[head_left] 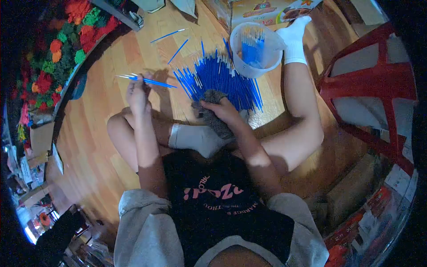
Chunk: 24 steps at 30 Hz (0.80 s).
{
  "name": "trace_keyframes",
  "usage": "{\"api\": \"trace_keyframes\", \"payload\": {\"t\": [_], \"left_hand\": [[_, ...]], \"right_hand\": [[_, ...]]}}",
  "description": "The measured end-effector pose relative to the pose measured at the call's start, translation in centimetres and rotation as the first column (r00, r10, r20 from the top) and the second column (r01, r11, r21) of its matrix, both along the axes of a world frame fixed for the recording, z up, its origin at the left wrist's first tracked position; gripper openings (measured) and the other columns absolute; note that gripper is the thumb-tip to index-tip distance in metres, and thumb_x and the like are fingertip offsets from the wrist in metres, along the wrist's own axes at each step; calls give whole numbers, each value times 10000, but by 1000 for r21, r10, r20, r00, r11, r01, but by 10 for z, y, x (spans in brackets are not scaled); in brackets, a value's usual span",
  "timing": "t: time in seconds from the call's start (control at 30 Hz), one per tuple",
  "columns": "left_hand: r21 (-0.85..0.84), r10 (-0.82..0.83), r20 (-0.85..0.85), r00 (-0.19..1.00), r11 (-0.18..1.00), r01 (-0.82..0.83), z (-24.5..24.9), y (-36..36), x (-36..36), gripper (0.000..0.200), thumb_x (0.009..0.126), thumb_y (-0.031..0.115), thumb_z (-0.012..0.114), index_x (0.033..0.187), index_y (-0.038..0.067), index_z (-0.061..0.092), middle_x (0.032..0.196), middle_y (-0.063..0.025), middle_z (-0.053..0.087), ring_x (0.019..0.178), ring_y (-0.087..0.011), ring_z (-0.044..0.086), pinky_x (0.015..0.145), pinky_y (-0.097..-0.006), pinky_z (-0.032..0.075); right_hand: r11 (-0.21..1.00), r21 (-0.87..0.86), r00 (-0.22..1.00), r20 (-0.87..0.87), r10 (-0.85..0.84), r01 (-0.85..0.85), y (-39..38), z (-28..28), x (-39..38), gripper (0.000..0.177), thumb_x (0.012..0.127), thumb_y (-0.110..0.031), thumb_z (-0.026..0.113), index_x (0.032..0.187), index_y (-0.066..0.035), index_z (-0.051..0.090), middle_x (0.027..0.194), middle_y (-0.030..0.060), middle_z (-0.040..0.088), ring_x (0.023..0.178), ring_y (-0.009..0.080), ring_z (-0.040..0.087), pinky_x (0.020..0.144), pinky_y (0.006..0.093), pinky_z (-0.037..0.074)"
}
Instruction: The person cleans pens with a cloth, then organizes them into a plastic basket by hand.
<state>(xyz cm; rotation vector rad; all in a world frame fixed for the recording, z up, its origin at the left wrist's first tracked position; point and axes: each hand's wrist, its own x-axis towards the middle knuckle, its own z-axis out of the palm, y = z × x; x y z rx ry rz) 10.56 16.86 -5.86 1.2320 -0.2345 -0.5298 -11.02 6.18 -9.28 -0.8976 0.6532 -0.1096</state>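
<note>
My left hand (138,94) is raised over the floor on the left, fingers pinched around a few thin blue-handled paintbrushes (155,82) whose pale tips point left. In front of my crossed legs, my right hand (227,111) is closed on a grey cloth (214,120). Just beyond the cloth, a large fanned pile of blue paintbrushes (218,73) lies on the floor, some with pale ends showing. A translucent plastic bucket (256,69) stands at the pile's far right edge with more blue brushes (252,46) inside.
Two loose brushes (178,51) lie beyond the pile on the wood floor (89,142). A printed cardboard box (249,13) stands at the back. Colourful bundles (55,53) fill the left side; a red-framed object (369,82) stands at right.
</note>
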Motion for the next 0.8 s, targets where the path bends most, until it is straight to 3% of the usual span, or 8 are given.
{"api": "trace_keyframes", "payload": {"t": [0.07,0.17,0.27,0.33,0.5,0.57,0.63,0.8], "left_hand": [[90,118,5,993,989,-118,36,-23,-12,131,833,124,470,849,-4,494,858,-143,584,734,-172,579,574,-237,444],[268,-45,125,991,963,10,61,-45,-31,128,825,134,488,871,17,512,822,-107,597,738,-142,579,576,-221,433],[332,-227,115,967,926,178,61,-59,-50,129,819,148,503,866,32,533,806,-83,602,722,-119,576,580,-213,426],[380,-240,110,964,907,183,58,-63,-56,149,815,170,515,867,34,547,801,-66,601,709,-104,572,575,-209,424],[263,-267,-166,949,916,304,56,-58,-58,161,813,207,518,876,61,545,792,-9,554,738,-105,545,625,-235,437],[245,-263,-211,941,918,311,59,-53,-55,167,815,206,514,893,60,538,790,-7,544,722,-104,543,603,-227,437],[31,-385,-343,856,907,421,55,-50,-48,173,822,194,498,928,59,517,759,-7,519,670,-98,525,560,-211,422],[-217,-443,-507,740,896,387,50,-45,-51,163,826,191,493,936,72,508,720,-3,496,614,-86,480,522,-209,390]], "right_hand": [[991,-108,997,-15,-82,80,-5,11,-3,165,736,-225,618,814,-84,582,653,27,577,512,131,520,458,276,419],[991,-14,986,-104,-131,130,-12,42,-1,153,746,-222,609,804,-84,575,628,23,565,474,131,506,431,277,414],[982,9,982,-21,-187,187,-13,28,0,153,744,-221,611,804,-87,566,621,23,560,471,130,504,428,275,415],[980,14,980,7,-197,197,-14,24,-1,157,744,-223,611,808,-89,562,621,23,560,471,131,505,426,274,414],[952,-109,956,-41,-292,286,-12,46,-5,149,745,-216,608,809,-92,555,626,22,559,467,122,503,413,265,409],[967,-199,984,-44,-171,159,-14,60,-10,136,746,-202,605,821,-98,560,641,21,562,481,108,505,422,252,412],[976,-152,988,32,-150,153,-11,52,-9,134,747,-197,604,824,-97,561,650,21,565,492,102,507,428,246,415],[976,-132,979,129,-156,173,-4,47,-10,135,743,-195,605,814,-87,566,658,18,566,517,91,510,443,238,414]]}}
